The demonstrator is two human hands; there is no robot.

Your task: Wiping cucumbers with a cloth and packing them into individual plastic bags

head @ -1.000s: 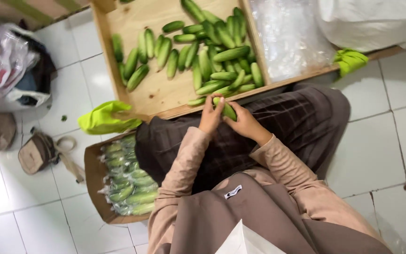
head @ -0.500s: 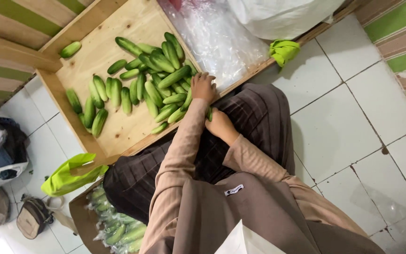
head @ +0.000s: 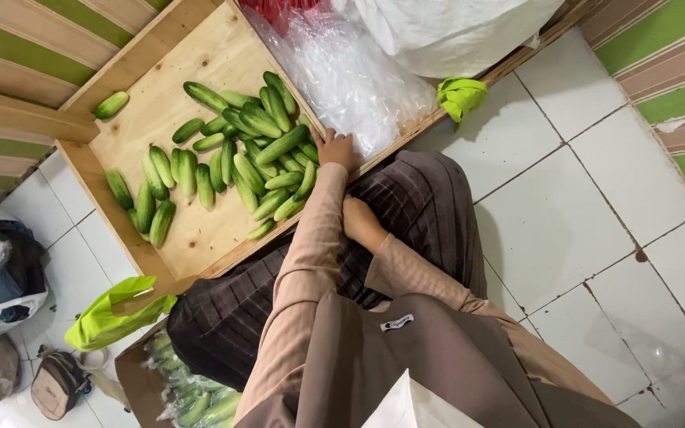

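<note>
A cucumber is presumably kept, hidden, in the closed right hand (head: 358,220) on the lap. Farther off, the left hand (head: 336,148), its finger spread unclear, is laid against clear plastic bags (head: 350,71), beside the piled cucumbers (head: 267,158) on the wooden tray (head: 192,230).

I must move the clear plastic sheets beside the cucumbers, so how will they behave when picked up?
The clear plastic sheets look thin and crumpled, so they are probably floppy and very light. Their glossy surface suggests they may slip or cling together. The left hand rests at their edge, beside the cucumbers.
</note>
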